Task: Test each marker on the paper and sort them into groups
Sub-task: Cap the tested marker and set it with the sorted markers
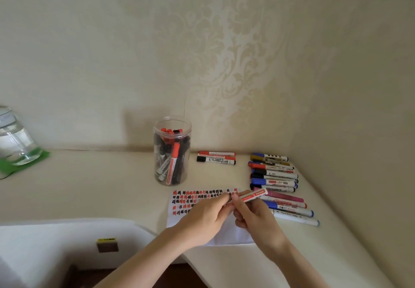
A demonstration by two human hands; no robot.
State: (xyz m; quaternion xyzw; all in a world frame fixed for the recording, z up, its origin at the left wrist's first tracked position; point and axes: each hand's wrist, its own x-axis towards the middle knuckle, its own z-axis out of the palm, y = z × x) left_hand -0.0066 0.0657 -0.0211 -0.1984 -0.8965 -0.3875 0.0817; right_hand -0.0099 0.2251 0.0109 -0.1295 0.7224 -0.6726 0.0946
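Now | your right hand (253, 218) grips red marker (251, 196) by its barrel above paper (179, 217) | left hand (207, 214) pinches cap end | light, stiff, slick plastic: hold mid-barrel, pull cap straight.

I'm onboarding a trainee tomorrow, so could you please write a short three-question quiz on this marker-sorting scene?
1. True or false: the clear jar lies on its side.
2. What do both hands grip over the paper?
A. a red marker
B. a ruler
3. Fill in: the smaller sorted group lies just to the ___ of the jar.

Key: 1 false, it stands upright. 2 A: left hand and right hand hold the red marker. 3 right.
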